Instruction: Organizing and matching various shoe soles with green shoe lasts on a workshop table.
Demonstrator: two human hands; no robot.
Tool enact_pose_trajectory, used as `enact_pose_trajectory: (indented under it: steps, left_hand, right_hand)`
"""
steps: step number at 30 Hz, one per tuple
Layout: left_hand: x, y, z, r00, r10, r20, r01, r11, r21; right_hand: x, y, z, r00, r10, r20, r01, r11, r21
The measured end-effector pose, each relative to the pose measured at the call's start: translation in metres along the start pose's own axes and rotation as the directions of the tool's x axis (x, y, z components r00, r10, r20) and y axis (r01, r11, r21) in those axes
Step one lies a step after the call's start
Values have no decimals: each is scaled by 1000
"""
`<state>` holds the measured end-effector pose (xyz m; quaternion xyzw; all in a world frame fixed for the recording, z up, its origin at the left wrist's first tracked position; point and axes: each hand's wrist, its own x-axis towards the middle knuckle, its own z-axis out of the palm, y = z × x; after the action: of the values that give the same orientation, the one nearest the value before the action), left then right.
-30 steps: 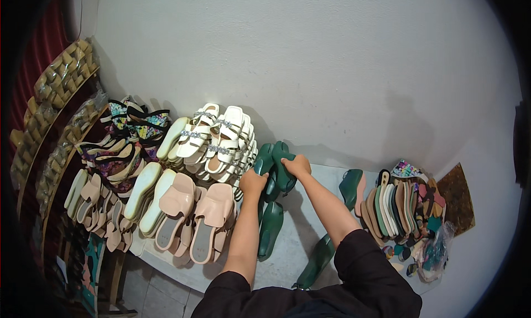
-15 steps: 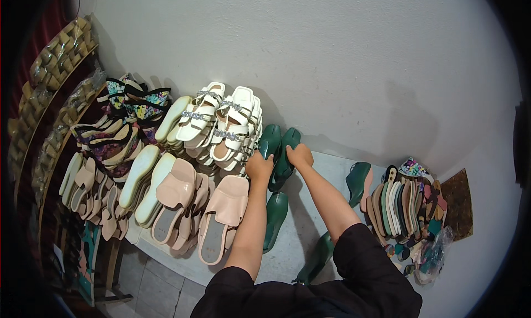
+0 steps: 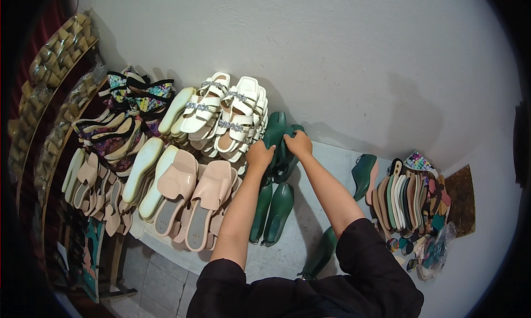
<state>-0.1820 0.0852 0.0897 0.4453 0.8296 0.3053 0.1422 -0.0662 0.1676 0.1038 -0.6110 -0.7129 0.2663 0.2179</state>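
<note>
Both clamped on green shoes (image 3: 278, 134): left hand (image 3: 259, 155), right hand (image 3: 298, 143) | against wall (image 3: 343, 58) | beside white sandals (image 3: 232, 113) | finger detail likely hidden

The setting is a footwear shop or small shoemaking workshop. A pale worktop (image 3: 332, 168) set against a plain wall (image 3: 332, 52) carries footwear sorted in batches by type: white strapped sandals (image 3: 232, 110) leaning at the back edge, beige slide sandals (image 3: 188, 196) along the front edge, and patterned sandals with black straps (image 3: 130, 105) toward the left end. Dark green shoe lasts (image 3: 274, 207) lie near the middle of the worktop. At the right end, a stack of flat insoles in mixed colours (image 3: 409, 193) stands on edge. Curved racks (image 3: 50, 58) at far left hold further rows of bagged goods.
</note>
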Motion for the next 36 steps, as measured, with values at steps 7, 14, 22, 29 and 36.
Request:
enact_pose_trajectory:
  steps: [7, 14, 22, 29, 36]
  left_hand:
    - [-1, -2, 9, 999, -38, -39, 36, 999, -39]
    - [-8, 6, 5, 997, -73, -3, 73, 995, -65]
    - [-22, 19, 2, 991, -21, -132, -4, 983, -183]
    - [-39, 29, -1, 907, 188, -376, -289, 928, -234]
    - [-56, 28, -4, 887, 330, -323, -425, 856, -294]
  right_hand:
    - [-16, 21, 26, 998, -7, -58, 28, 929, 370]
    - [-29, 31, 44, 999, -35, -17, 39, 879, 476]
    - [-39, 41, 34, 999, -29, -43, 47, 839, 542]
    - [-79, 86, -6, 997, -29, -75, 72, 752, 655]
    - [-144, 140, -47, 998, 33, 51, -58, 765, 641]
